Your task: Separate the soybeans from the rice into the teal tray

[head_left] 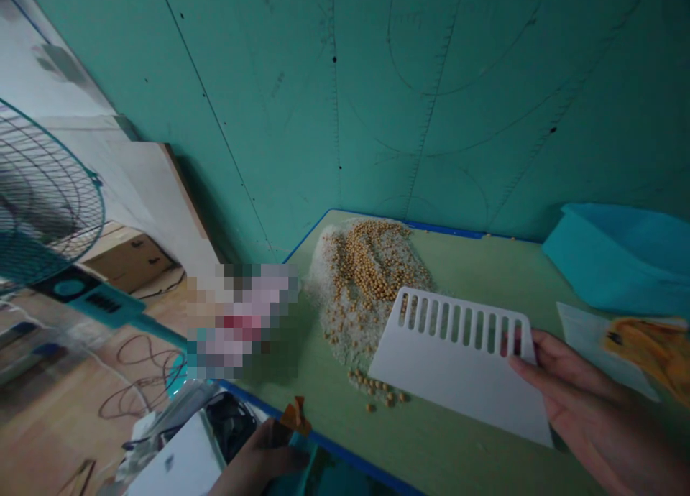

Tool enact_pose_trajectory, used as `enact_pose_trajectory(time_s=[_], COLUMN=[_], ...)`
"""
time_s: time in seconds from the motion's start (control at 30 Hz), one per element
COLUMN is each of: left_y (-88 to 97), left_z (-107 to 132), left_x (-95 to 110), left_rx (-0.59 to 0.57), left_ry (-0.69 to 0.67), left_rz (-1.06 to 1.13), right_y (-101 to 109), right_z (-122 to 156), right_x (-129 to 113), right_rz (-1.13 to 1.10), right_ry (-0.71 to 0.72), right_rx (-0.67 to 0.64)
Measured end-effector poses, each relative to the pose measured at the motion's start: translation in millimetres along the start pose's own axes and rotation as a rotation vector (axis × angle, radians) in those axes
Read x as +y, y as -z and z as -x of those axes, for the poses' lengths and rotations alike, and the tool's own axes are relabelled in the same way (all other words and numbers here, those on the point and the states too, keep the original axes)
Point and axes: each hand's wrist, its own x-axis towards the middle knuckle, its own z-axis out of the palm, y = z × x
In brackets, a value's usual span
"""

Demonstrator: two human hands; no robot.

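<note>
My right hand [587, 402] is closed on a flat white plastic scraper [463, 388], thumb on its face, at the right end. A row of slots runs along the scraper's upper edge. Its left corner is beside a pile of tan soybeans [371, 259] mixed with white grains [326, 266], spread on the pale green tabletop [468, 266]. Several loose beans [377, 389] lie just left of the scraper. Below the table's front edge, my left hand [264, 456] is closed around the rim of a teal container [334, 474], mostly out of frame. A brown scrap [295, 415] sticks up by its fingers.
A turquoise bin [619, 259] stands at the back right, with an orange cloth [647, 348] in front. A green wall [377, 108] rises behind the table. At left are a teal fan [48, 194], a cardboard box [126, 259], floor cables [129, 381] and a blurred-out item [245, 323].
</note>
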Motion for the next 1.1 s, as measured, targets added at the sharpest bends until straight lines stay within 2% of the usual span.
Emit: enact_pose_trajectory(time_s=[0.1,0.17,0.27,0.4,0.5,0.63,0.7,0.97,1.1], left_y=[3.0,2.1,-4.1,-9.6,-2.9,9.8,10.1,-23.1,-27.6], left_z=[1,2,4,2,-3,-11,-12,10,15], left_x=[3,5,9,11,6,-5,-9,2,0], left_rx=[0.009,-0.005,-0.034,0.03,0.058,0.052,0.036,-0.07,-0.076], left_ry=[-0.026,-0.053,-0.024,0.019,0.01,-0.037,-0.03,0.053,0.008], left_rz=[-0.042,-0.015,0.088,0.101,0.097,0.135,0.157,0.251,0.249], right_y=[0,-2,-3,0,2,2,1,1,2], right_z=[1,3,4,1,0,2,2,1,3], right_x=[1,1,1,2,4,5,6,6,6], right_rz=[0.01,0.004,0.0,0.045,0.066,0.09,0.114,0.158,0.151], right_ry=[-0.042,-0.062,-0.065,-0.039,-0.035,-0.039,-0.033,-0.023,-0.065], right_rx=[-0.055,-0.031,0.0,-0.057,-0.074,-0.077,-0.071,-0.048,-0.084])
